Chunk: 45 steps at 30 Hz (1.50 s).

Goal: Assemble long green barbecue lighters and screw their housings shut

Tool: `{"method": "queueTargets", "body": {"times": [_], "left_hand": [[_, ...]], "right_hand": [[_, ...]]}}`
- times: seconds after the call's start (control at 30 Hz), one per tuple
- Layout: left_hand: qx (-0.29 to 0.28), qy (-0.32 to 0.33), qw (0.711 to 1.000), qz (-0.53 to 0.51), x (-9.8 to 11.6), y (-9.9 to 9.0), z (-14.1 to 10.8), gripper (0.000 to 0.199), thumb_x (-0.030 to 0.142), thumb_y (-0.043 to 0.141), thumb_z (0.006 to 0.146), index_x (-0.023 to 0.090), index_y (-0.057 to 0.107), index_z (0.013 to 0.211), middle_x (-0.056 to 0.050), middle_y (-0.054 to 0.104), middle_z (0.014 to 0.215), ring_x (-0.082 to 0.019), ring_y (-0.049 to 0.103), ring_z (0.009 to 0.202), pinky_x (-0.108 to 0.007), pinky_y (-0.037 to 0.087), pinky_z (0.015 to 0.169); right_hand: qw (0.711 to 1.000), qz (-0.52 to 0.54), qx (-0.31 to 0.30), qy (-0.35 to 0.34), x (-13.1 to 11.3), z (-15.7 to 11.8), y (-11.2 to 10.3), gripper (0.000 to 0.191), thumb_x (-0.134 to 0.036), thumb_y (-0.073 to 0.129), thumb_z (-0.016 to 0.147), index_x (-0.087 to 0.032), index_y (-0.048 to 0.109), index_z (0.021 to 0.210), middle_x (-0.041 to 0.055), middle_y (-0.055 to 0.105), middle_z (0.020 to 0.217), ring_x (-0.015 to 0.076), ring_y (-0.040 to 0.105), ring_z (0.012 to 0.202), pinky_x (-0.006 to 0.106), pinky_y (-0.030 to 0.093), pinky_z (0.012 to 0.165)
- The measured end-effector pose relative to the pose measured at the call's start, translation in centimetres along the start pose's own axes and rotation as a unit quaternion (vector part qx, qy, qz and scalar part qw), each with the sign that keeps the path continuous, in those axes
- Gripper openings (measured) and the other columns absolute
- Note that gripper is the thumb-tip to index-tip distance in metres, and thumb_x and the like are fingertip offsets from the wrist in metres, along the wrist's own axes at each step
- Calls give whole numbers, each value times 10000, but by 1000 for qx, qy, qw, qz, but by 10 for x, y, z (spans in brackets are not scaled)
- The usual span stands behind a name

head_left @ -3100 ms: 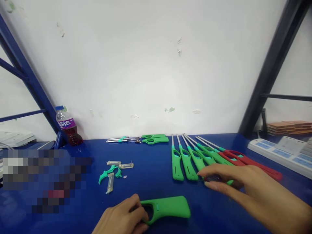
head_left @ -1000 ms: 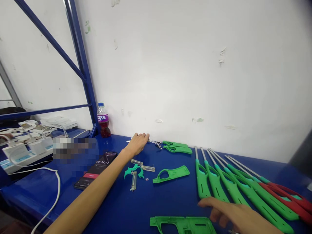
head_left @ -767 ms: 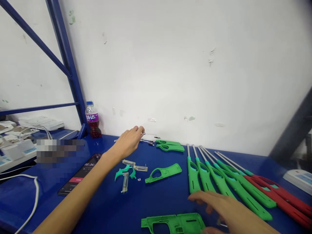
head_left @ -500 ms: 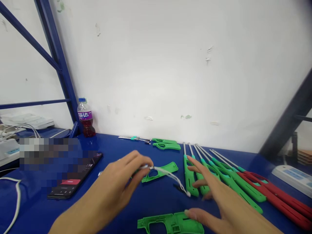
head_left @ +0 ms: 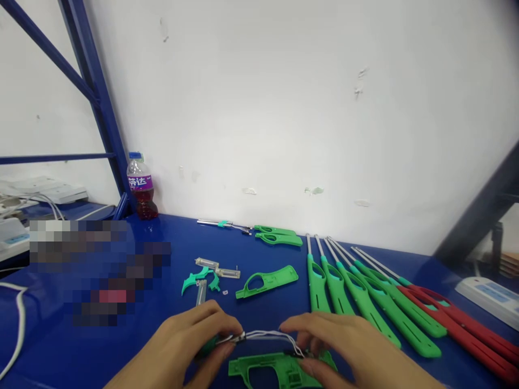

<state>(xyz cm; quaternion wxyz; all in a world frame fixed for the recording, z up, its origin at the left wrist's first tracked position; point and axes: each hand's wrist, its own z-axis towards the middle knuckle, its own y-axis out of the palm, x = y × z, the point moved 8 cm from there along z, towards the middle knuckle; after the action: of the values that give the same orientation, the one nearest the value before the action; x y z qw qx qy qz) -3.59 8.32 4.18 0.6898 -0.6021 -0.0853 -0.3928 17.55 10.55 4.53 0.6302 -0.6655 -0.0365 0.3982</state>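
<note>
My left hand pinches the lighter nozzle assembly, whose wire-side end pokes out from the fingertips; a teal part shows under the palm. White wires arch across to my right hand, closed around their far end beside a small black piece. Below both hands lies a green lighter shell half, inner side up, partly covered by the right fingers. Farther back rests another green shell half. Left of it are several clear fuel tanks and teal triggers.
Assembled green lighters and red lighters fan out on the right. By the wall lie more green shells and metal nozzles. A drink bottle stands at back left. A white power strip sits far right.
Both hands have come down toward me over the near shell half, uncovering the tanks and triggers. My right hand has gone from open to closed on the wires' end.
</note>
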Motion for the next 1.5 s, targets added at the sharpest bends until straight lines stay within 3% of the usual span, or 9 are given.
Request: {"method": "queueTargets", "body": {"times": [0.17,0.27,0.47,0.77,0.83,0.97,1.13,1.5], "left_hand": [[-86,-44,995,33,-12,18,-3,205,286,578,1004,352,772,1013,22,779,1009,-190,755,881,-225,575,794],[-91,-45,994,44,-16,25,-5,215,230,589,974,349,768,983,31,784,988,-194,760,881,-231,569,808],[-106,-75,990,51,-24,34,-10,200,225,588,967,341,746,1006,20,764,1037,-209,748,915,-261,567,810],[-151,-121,980,53,-31,40,-11,192,232,559,1031,325,721,991,16,691,1075,-186,696,933,-266,518,840],[-151,-116,980,52,-30,40,-11,205,226,549,1039,323,722,986,16,687,1064,-180,690,917,-264,510,836],[-143,-105,982,64,-28,39,-11,221,216,543,1045,326,729,997,19,690,1051,-176,685,897,-260,504,823],[-129,-96,984,80,-22,35,-7,223,202,543,1035,300,741,1010,-9,703,1054,-199,690,935,-262,522,846],[-102,-32,991,85,-8,27,-7,291,223,455,1084,282,733,1021,-22,695,992,-172,686,803,-255,541,819]], "right_hand": [[998,-17,-62,20,-4,3,6,363,-38,715,882,-325,809,1083,-41,812,1036,175,772,910,221,555,833],[995,-17,-96,32,-3,4,9,376,3,691,871,-307,811,1047,-43,801,1010,164,761,917,212,542,834],[994,-6,-92,56,5,2,15,380,23,706,832,-307,780,1004,-55,788,976,163,747,885,217,522,790],[987,1,-93,133,13,1,15,112,-240,789,910,-308,742,986,-46,766,1000,222,712,958,303,483,811],[986,6,-96,139,14,0,18,112,-272,813,894,-304,740,972,-51,766,983,225,704,956,308,473,815],[980,12,-129,152,22,-4,31,282,-137,876,764,-296,737,951,-69,752,967,191,683,899,278,454,782],[987,27,-108,113,27,-3,36,169,-122,762,878,-281,727,923,-56,722,912,158,656,817,268,418,728],[988,28,-110,105,28,-2,38,120,-174,755,930,-290,723,921,-65,736,909,160,640,829,285,389,728]]}}
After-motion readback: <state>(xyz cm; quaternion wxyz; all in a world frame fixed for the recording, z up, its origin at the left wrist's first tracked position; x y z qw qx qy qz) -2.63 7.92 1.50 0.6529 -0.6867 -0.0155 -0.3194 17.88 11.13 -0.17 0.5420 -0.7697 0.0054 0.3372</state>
